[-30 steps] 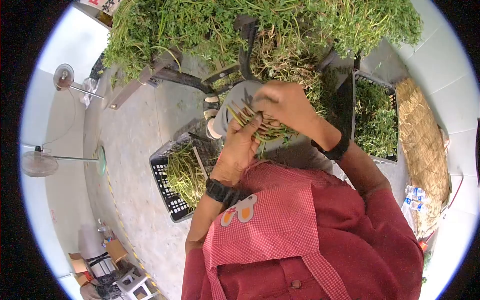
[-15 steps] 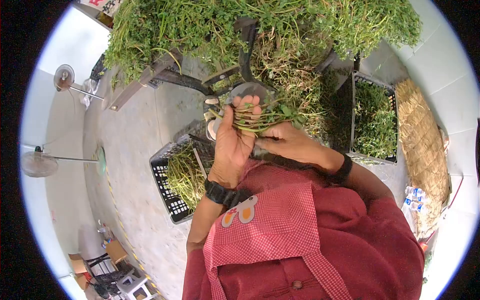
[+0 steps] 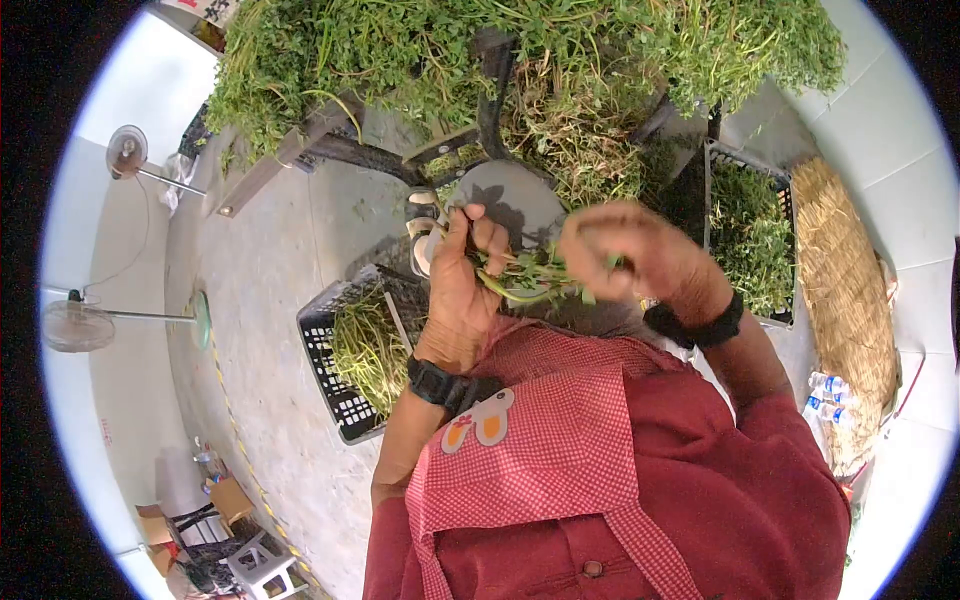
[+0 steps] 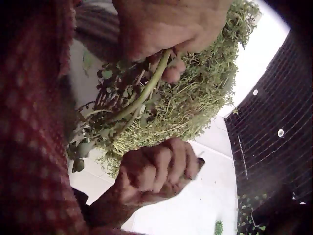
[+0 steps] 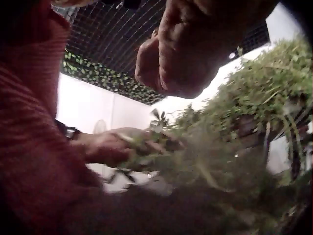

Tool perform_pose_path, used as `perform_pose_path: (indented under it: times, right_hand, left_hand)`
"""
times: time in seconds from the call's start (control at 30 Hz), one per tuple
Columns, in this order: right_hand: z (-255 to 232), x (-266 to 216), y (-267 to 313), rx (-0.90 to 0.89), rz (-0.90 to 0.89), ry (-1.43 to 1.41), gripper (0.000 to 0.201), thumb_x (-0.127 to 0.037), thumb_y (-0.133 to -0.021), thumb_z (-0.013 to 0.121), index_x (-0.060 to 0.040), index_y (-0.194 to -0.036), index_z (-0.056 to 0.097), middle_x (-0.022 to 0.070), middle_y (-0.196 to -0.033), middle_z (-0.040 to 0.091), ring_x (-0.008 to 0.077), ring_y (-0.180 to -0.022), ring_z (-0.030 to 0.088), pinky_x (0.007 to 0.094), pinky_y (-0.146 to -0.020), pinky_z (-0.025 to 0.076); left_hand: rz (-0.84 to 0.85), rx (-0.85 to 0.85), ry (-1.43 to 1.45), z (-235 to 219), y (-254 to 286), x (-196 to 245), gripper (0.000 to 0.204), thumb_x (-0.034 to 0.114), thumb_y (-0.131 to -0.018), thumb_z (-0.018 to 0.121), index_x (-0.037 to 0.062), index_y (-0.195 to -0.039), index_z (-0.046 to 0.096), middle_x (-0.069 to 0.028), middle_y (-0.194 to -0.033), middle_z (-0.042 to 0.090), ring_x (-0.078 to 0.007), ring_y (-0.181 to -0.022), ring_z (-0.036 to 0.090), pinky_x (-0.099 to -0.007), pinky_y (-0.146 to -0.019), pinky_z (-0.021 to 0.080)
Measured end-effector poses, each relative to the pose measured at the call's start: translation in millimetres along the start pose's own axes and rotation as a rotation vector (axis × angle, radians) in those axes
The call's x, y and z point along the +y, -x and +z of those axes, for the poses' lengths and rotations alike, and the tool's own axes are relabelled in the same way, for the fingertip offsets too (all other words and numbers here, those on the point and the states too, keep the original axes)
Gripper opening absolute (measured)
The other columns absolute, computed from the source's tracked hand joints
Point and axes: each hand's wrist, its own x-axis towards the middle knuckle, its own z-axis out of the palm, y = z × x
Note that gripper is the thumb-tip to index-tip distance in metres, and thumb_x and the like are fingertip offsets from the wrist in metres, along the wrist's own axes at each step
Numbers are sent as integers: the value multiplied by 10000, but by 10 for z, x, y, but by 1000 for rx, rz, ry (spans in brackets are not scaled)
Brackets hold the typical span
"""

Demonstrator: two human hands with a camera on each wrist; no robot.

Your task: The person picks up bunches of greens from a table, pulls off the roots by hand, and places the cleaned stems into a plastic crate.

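Observation:
My left hand [image 3: 465, 290] grips a small bunch of leafy green stems [image 3: 530, 277], its thumb and fingers curled round them below waist level. Leaves point to the right, and one thick pale stem [image 4: 149, 88] stands out in the left wrist view. Just right of the leafy end, my right hand [image 3: 645, 258] is raised and blurred by motion. In the left wrist view the right hand shows as a fist [image 4: 156, 171], apart from the bunch. A green bit shows by its fingers in the head view. Beneath the hands lies a rounded grey surface [image 3: 535, 195] with leaf shadows.
A large heap of the same greens [image 3: 400, 60] covers the table ahead, with a drier heap [image 3: 580, 130] below. Black crates with greens stand left [image 3: 320, 375] and right [image 3: 708, 210]. A straw roll [image 3: 845, 320] is at far right, and fans [image 3: 80, 325] are left.
My right hand has gone from the stem ends in the left hand to the leafy end, then up and right, away from the bunch. My left fingers, spread half a second ago, now curl round the stems.

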Motion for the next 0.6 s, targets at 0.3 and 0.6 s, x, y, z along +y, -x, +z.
perform_pose_path:
  times: [0.3, 0.6]
  right_hand:
    - [37, 107, -67, 214, 801, -656, 159, -173, -917, 500, -29, -860, 535, -38, -661, 468, 33, -491, 384, 192, -420, 292]
    - [324, 428, -97, 65, 408, 68, 298, -308, -803, 631, -12, -810, 591, 141, -682, 559, 222, -593, 539, 346, -579, 436]
  left_hand:
    - [-61, -161, -94, -63, 38, 30, 280, 267, -942, 474, 25, -1036, 580, -103, -1096, 590, -126, -915, 590, -201, -556, 514]
    - [36, -210, -191, 34, 45, -24, 250, 253, -928, 509, 33, -981, 615, -74, -1177, 538, -108, -918, 558, -193, -536, 473]
